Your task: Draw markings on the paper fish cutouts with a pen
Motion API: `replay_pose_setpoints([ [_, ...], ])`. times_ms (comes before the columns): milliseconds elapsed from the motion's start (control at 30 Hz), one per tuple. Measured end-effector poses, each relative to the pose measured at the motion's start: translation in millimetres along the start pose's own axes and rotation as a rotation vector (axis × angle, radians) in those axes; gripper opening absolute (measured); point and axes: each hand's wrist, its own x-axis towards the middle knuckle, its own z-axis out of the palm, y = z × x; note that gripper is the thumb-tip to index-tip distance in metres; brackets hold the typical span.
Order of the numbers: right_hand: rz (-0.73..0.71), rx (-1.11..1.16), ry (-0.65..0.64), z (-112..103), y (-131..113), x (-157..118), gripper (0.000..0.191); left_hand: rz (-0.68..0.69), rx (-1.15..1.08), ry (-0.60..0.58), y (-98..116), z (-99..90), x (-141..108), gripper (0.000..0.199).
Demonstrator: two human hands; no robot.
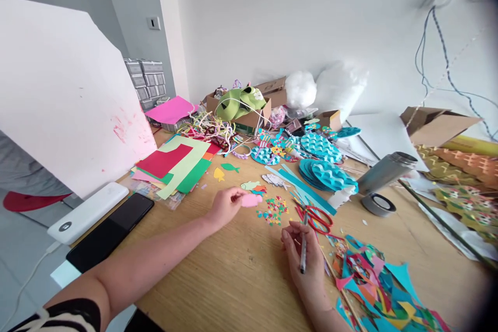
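My left hand [225, 207] pinches a small pink paper fish [252, 200] just above the wooden table. In my right hand [305, 254] rests a pen [303, 249], its upper end pointing away toward a pair of red-handled scissors [319, 219]. Between the hands lies a scatter of coloured paper confetti [274, 210]. Close to the pink piece are a pale green paper fish [249, 185], an orange one [260, 189] and a white one with drawn lines [275, 181]. A green fish [230, 167] and a yellow fish [219, 174] lie farther back.
Coloured paper sheets [187, 166] are stacked at left, near a phone [111, 231] and a white power bank [87, 212]. Blue wavy paper discs [327, 174], a glue bottle [342, 198] and a steel flask [387, 172] stand right. Paper scraps [377, 290] cover the near right.
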Motion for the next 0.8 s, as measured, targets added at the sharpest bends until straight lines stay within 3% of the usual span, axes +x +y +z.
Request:
replay_pose_setpoints([
  [67,-0.004,-0.004,-0.008,-0.6,-1.7,0.4,0.023,-0.043,0.062,0.0,-7.9,-2.1,24.4,0.012],
  [133,-0.007,-0.008,-0.011,-1.3,-4.4,0.9,0.024,-0.07,0.139,0.002,-14.4,0.2,45.4,0.024],
  [233,-0.024,-0.024,-0.021,-2.1,-8.0,1.5,0.023,-0.087,0.269,0.007,-20.6,10.2,60.7,0.029],
  [400,-0.045,-0.059,-0.038,-0.6,-9.1,1.8,0.021,-0.021,0.438,0.002,-21.9,23.4,54.4,0.03],
  [567,-0.002,-0.076,-0.059,0.5,-9.9,2.8,0.022,0.027,0.524,-0.016,-21.0,24.1,53.0,0.05],
  [800,0.059,-0.039,-0.063,0.4,-11.0,2.8,0.028,0.04,0.588,-0.035,-24.3,19.8,56.6,0.031],
])
